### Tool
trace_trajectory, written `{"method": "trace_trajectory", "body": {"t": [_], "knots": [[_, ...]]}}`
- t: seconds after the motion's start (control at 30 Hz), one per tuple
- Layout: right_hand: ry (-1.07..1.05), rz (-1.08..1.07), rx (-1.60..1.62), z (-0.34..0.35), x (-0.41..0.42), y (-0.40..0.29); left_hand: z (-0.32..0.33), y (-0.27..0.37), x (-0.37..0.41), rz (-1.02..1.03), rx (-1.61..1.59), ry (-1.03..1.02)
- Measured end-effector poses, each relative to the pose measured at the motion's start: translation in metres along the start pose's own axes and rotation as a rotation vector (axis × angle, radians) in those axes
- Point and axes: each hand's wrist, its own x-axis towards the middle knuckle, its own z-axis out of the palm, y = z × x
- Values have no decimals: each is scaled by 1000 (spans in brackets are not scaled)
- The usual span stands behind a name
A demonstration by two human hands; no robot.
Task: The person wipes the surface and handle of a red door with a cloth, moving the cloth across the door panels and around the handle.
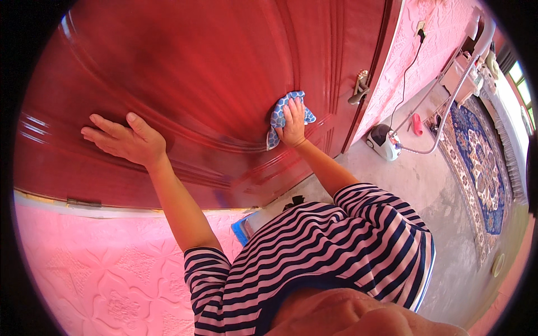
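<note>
A glossy red-brown panelled door with curved mouldings fills the upper part of the head view. My right hand presses a blue-and-white patterned cloth against the door panel, fingers spread over it. Part of the cloth is hidden under that hand. My left hand is at the hinge side of the same door, fingers extended and nothing in it. Whether its palm touches the surface cannot be told. To the right of the cloth, the door bears a metal lever handle.
A white-and-black canister vacuum cleaner stands on the grey floor, its hose arching upward. Its black cord runs to a wall socket. Nearby are a pink slipper, a patterned rug and a blue container.
</note>
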Motion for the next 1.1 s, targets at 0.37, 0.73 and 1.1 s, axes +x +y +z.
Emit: {"method": "trace_trajectory", "body": {"t": [0.37, 0.73, 1.1], "knots": [[348, 72, -87, -23, 112, 29, 1, -1, 0, 12, 5, 8], [380, 347, 13, -26, 85, 50, -4, 5, 0, -26, 69, -48], [685, 978, 30, 17, -22, 65, -5, 0, 1, 29, 94, -27]]}}
